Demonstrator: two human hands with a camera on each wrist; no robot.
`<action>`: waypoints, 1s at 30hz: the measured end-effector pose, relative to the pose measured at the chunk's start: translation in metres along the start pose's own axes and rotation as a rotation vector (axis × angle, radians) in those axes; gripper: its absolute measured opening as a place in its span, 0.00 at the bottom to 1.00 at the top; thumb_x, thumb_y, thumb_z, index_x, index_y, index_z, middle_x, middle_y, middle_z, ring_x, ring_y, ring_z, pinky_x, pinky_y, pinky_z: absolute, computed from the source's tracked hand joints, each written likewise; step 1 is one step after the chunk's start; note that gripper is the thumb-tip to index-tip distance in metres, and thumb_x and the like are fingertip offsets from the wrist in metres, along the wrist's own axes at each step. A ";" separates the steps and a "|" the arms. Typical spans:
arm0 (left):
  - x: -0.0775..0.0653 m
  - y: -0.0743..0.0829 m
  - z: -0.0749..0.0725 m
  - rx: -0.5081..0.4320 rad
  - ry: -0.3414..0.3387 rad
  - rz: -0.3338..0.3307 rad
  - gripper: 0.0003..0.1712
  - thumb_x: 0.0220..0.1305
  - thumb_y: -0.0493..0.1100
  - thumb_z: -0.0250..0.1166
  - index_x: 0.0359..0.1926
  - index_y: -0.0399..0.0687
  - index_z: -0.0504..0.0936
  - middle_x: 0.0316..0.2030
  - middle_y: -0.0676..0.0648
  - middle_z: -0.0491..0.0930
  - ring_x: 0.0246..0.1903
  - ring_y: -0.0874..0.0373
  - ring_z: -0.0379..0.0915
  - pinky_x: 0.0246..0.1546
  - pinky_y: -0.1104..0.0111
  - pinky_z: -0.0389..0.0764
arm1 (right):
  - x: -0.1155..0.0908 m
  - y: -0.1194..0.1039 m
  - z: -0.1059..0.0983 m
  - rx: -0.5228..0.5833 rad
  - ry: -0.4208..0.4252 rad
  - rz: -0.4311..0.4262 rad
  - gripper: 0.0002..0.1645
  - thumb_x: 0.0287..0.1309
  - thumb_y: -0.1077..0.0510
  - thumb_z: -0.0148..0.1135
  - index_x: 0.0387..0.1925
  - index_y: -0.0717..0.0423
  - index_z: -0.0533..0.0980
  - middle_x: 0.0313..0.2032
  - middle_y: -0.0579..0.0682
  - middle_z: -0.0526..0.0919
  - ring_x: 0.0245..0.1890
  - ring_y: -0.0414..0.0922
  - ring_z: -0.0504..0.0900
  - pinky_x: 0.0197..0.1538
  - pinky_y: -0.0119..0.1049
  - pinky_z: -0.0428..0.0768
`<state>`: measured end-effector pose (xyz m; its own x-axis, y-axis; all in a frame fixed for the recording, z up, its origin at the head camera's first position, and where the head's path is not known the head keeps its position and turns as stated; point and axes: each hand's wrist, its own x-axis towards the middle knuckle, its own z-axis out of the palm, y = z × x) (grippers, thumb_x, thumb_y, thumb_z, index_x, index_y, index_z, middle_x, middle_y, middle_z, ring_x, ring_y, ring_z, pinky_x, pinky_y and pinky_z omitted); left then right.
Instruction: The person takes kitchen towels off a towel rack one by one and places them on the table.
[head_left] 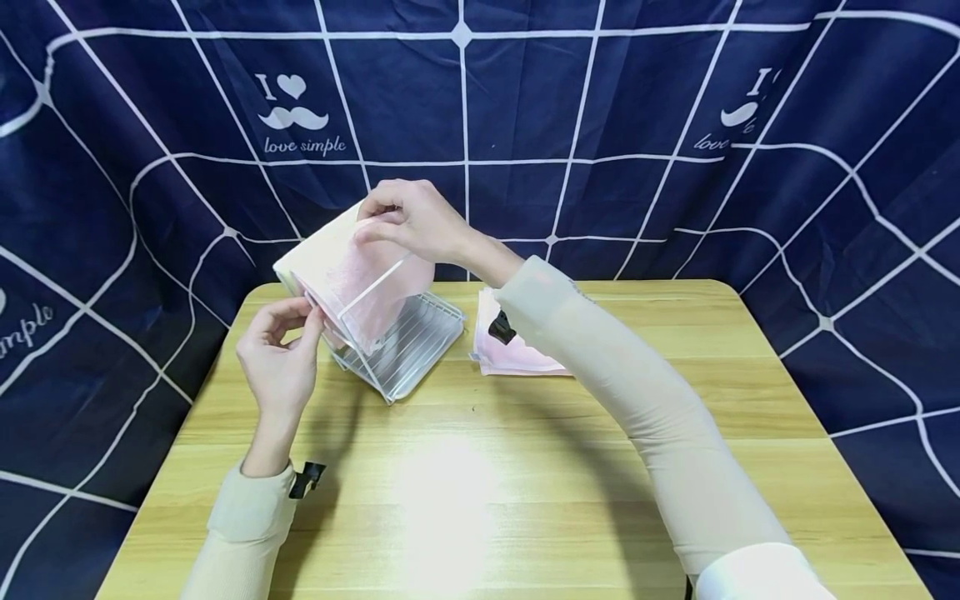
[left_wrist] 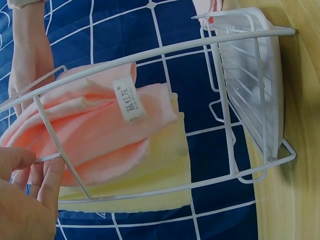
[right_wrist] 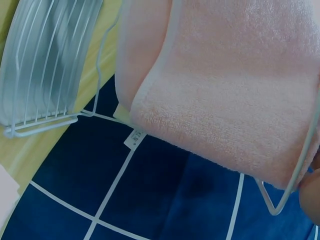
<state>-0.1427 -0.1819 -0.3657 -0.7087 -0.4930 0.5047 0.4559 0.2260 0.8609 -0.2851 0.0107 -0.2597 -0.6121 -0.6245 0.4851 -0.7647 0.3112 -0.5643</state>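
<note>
below right fingers (head_left: pixel 382 200) pinching its top, pink towel (head_left: pixel 356 271) against wire rack (head_left: pixel 423 333) gripped by left fingers (left_wrist: pixel 52 184)

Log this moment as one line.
left hand: pinching at pink cloth edge; right hand: on pink cloth; yellow cloth: behind pink cloth; tray: in wire rack

A light wood-grained table (head_left: pixel 750 400) spreads across the lower and middle frame, its rounded far corners at centre left and centre right. A bright patch of glare sits low at centre. Left of centre, the base of a white wire rack (head_left: pixel 389 398) stands on it, with a shallow tray (head_left: pixel 420 346) low in the rack. Just right of centre lies a folded pink towel (head_left: pixel 517 360) (partly hidden from view), apart from the rack.
</note>
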 end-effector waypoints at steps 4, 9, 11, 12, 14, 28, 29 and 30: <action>0.000 0.001 0.000 0.003 -0.003 0.000 0.11 0.61 0.28 0.72 0.41 0.20 0.83 0.29 0.68 0.84 0.29 0.76 0.82 0.27 0.87 0.81 | -0.003 -0.001 -0.002 0.037 0.028 -0.025 0.12 0.58 0.54 0.79 0.37 0.57 0.87 0.36 0.49 0.88 0.37 0.35 0.78 0.45 0.24 0.79; -0.001 0.002 0.000 0.007 -0.007 0.000 0.11 0.62 0.29 0.72 0.41 0.21 0.83 0.29 0.68 0.84 0.30 0.75 0.82 0.26 0.87 0.80 | -0.008 -0.002 -0.005 0.070 0.076 -0.032 0.11 0.57 0.55 0.80 0.36 0.58 0.87 0.36 0.50 0.88 0.38 0.35 0.79 0.46 0.24 0.80; -0.001 0.002 0.000 0.002 -0.008 0.003 0.12 0.62 0.30 0.72 0.41 0.20 0.83 0.29 0.67 0.84 0.30 0.75 0.82 0.26 0.87 0.80 | -0.010 -0.003 -0.007 0.088 0.095 -0.035 0.11 0.57 0.56 0.80 0.36 0.58 0.87 0.36 0.50 0.88 0.39 0.34 0.80 0.47 0.24 0.81; -0.001 0.002 0.000 -0.002 -0.008 0.004 0.12 0.62 0.30 0.72 0.41 0.20 0.83 0.29 0.67 0.84 0.30 0.75 0.82 0.26 0.87 0.80 | -0.011 -0.003 -0.009 0.096 0.103 -0.041 0.11 0.57 0.56 0.80 0.37 0.58 0.87 0.37 0.50 0.89 0.39 0.34 0.81 0.48 0.24 0.81; 0.000 0.002 0.000 -0.003 -0.009 0.008 0.12 0.62 0.29 0.72 0.41 0.20 0.83 0.29 0.67 0.84 0.30 0.75 0.81 0.26 0.87 0.80 | -0.013 -0.004 -0.011 0.108 0.119 -0.050 0.11 0.57 0.56 0.79 0.37 0.58 0.87 0.36 0.50 0.88 0.39 0.34 0.80 0.47 0.25 0.80; 0.000 0.002 0.000 0.008 0.001 0.000 0.12 0.62 0.31 0.73 0.40 0.21 0.84 0.28 0.67 0.83 0.29 0.75 0.81 0.25 0.87 0.80 | -0.033 -0.014 -0.035 0.180 0.313 -0.130 0.08 0.55 0.63 0.79 0.33 0.63 0.86 0.31 0.49 0.83 0.31 0.38 0.72 0.35 0.28 0.68; 0.000 0.001 0.000 0.008 0.001 -0.001 0.12 0.62 0.31 0.73 0.40 0.22 0.84 0.28 0.67 0.83 0.29 0.75 0.81 0.25 0.87 0.80 | -0.035 -0.014 -0.036 0.194 0.322 -0.137 0.08 0.55 0.64 0.79 0.33 0.64 0.86 0.31 0.48 0.83 0.31 0.38 0.72 0.35 0.28 0.69; 0.000 0.001 0.000 0.010 0.000 -0.002 0.12 0.62 0.31 0.73 0.40 0.22 0.84 0.28 0.67 0.83 0.29 0.75 0.81 0.25 0.87 0.80 | -0.036 -0.013 -0.037 0.206 0.332 -0.143 0.08 0.55 0.65 0.79 0.34 0.65 0.86 0.30 0.47 0.83 0.31 0.38 0.73 0.34 0.27 0.69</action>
<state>-0.1420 -0.1817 -0.3647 -0.7098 -0.4934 0.5027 0.4489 0.2331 0.8626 -0.2600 0.0558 -0.2450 -0.5600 -0.3756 0.7385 -0.8112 0.0674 -0.5808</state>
